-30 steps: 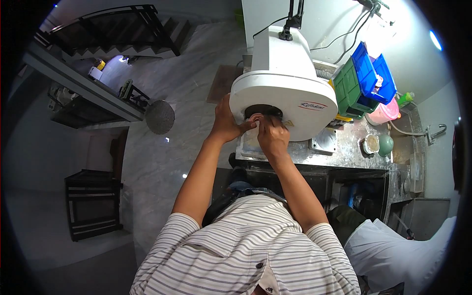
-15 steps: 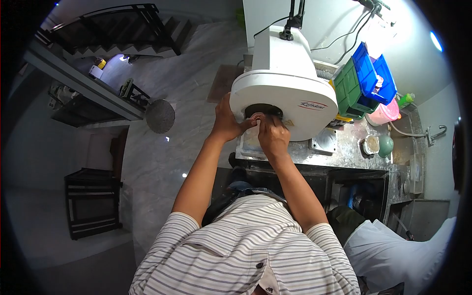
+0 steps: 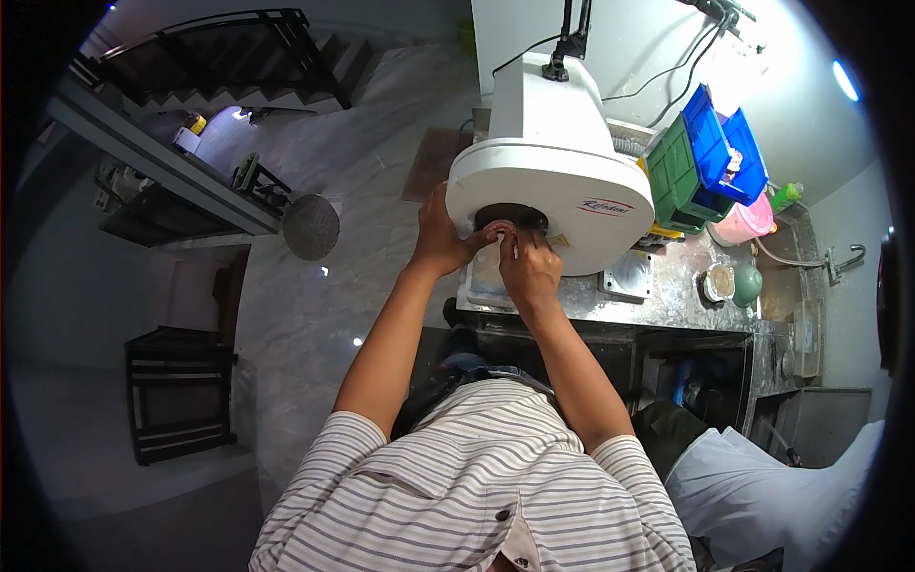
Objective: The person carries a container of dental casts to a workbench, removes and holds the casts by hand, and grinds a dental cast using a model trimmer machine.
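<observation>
A white machine with a rounded front stands on the bench, a dark round opening in its lower left part. At that opening, a small pinkish piece sits between my two hands. My left hand lies against the machine's left edge, its thumb and fingers closed on the left side of the piece. From the right, my right hand pinches the piece with bent fingers, some of them hidden in the shade of the opening. The finer shape of the piece is too small to tell.
Green and blue bins are stacked right of the machine. Beyond them are a pink tub, a round pot, a green bowl and a tap. A person in white clothing is at the lower right.
My right hand's fingers have shifted slightly at the opening, and the pinkish piece shows a little more. My left hand has hardly moved.
</observation>
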`<state>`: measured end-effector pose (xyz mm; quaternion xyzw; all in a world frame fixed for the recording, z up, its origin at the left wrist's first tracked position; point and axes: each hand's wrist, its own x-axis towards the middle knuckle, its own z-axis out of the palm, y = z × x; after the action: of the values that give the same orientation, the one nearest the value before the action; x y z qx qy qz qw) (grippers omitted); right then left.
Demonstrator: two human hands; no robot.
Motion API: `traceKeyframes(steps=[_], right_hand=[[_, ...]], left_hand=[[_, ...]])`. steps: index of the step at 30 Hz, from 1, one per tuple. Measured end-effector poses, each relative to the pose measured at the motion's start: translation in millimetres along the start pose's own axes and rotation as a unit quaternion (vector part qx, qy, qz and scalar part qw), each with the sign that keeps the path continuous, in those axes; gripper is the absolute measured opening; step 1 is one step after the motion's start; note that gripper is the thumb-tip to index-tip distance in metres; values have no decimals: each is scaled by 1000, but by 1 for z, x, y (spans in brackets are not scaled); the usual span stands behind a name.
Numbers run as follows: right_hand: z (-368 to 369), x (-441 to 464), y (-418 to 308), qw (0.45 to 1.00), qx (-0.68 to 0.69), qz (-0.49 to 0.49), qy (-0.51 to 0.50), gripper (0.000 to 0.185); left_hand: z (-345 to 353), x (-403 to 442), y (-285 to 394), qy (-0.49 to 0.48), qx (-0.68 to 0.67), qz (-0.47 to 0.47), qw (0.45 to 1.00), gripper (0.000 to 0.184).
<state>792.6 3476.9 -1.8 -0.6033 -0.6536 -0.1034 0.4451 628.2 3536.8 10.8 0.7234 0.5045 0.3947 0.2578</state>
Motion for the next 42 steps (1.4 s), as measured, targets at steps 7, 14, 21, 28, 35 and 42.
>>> traceKeyframes(steps=[7, 14, 21, 28, 35, 42], right_hand=[[5, -5, 8, 997, 22, -7, -67, 8], [3, -3, 10, 996, 55, -21, -72, 19], [4, -2, 8, 997, 62, 0, -55, 15], [5, -2, 9, 998, 40, 0, -51, 12], [2, -1, 7, 997, 30, 20, -70, 8], [-1, 0, 5, 998, 23, 20, -61, 8]], left_hand=[[-3, -1, 0, -14, -7, -5, 1000, 117], [-5, 1, 3, -34, -11, -42, 998, 124], [-2, 0, 0, -19, -9, -22, 1000, 121], [-3, -1, 0, -18, -9, -18, 1000, 119], [-2, 0, -6, -22, -15, -9, 1000, 120], [-1, -2, -4, -7, -10, -1, 1000, 121]])
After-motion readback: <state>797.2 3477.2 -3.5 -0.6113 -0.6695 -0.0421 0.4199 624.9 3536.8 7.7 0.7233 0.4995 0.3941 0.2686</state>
